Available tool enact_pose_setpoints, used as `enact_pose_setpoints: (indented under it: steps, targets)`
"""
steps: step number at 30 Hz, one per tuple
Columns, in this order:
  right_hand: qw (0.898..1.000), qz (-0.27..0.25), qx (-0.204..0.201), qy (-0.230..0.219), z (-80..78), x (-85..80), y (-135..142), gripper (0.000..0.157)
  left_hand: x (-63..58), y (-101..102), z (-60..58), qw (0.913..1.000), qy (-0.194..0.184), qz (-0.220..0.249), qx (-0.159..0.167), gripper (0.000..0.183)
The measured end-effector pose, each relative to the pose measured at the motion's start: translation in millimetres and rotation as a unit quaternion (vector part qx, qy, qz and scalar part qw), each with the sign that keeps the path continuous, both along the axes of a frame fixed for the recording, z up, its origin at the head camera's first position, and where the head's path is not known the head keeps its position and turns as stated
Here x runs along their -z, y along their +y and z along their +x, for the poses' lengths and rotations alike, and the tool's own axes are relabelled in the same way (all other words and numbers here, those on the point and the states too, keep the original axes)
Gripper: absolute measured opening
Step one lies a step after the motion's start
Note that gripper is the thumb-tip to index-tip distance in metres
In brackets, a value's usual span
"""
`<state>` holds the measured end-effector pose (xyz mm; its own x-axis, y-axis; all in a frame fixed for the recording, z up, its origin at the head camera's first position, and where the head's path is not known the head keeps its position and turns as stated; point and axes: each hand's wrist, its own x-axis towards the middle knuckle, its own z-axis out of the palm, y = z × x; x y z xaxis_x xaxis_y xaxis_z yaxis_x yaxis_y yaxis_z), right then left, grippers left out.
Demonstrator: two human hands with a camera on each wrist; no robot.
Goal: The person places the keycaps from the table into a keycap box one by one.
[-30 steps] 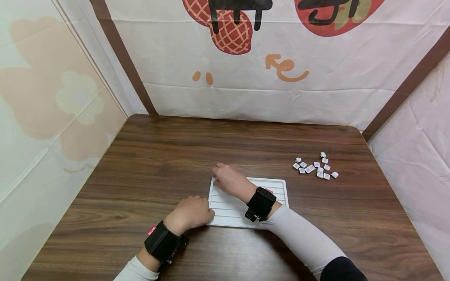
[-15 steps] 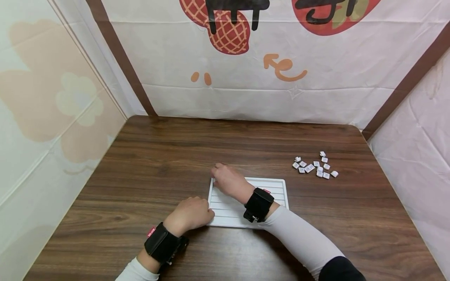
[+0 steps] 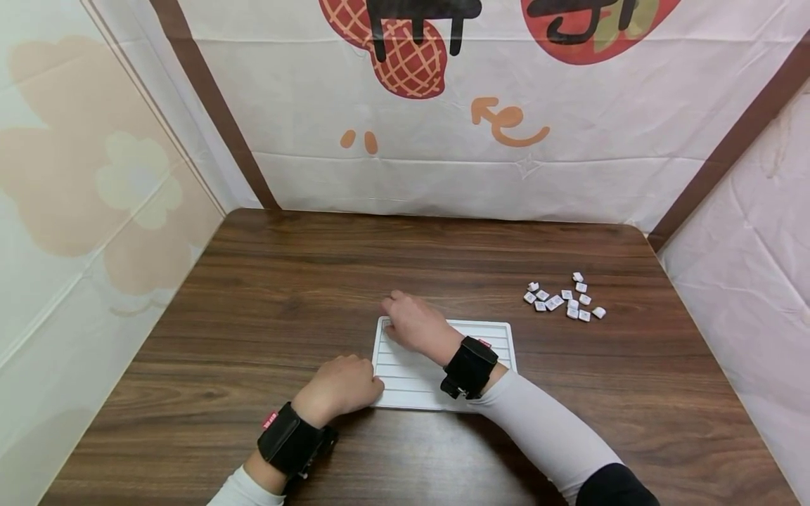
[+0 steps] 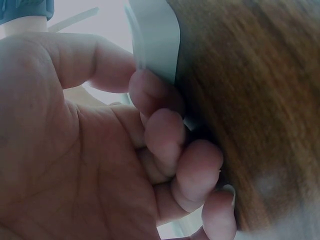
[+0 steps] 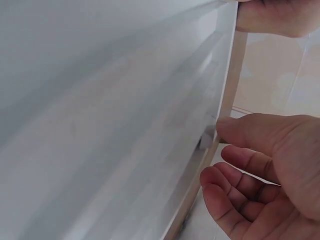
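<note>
A white ridged tray [image 3: 414,379] lies on the wooden table. My left hand [image 3: 342,385] grips its near left corner, with thumb and index finger on the rim [image 4: 160,45] and the other fingers curled below. My right hand [image 3: 418,325] reaches across the tray to its far left corner. In the right wrist view, the thumb and index fingertips of the right hand [image 5: 270,170] meet at the tray's edge around a small white tile [image 5: 206,138], which sits just inside the rim. The other right fingers curl outside the tray.
Several small white tiles with dark marks [image 3: 554,302] lie scattered on the table [image 3: 304,267], right of the tray and farther back. A printed cloth [image 3: 405,176] hangs behind the table, with more cloth at both sides.
Both hands stay at the same corners of the tray. The whole head view has shifted slightly to the left; otherwise nothing visibly moves.
</note>
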<state>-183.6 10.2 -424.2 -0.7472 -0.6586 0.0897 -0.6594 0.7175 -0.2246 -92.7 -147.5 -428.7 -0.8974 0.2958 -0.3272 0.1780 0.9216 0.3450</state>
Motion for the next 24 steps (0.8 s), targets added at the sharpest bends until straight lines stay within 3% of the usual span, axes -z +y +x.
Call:
enact_pose_setpoints:
  steps: [9, 24]
  targets:
    - [1.000, 0.001, 0.024, -0.004, -1.3, -7.8, 18, 0.026, -1.2, 0, 1.0, 1.0000, -0.003, 0.001, -0.001, 0.028]
    - [0.996, -0.008, 0.088, -0.017, -3.5, -8.9, 72, 0.028, -2.2, 0, 1.1, 1.0000, 0.004, 0.000, 0.006, 0.033]
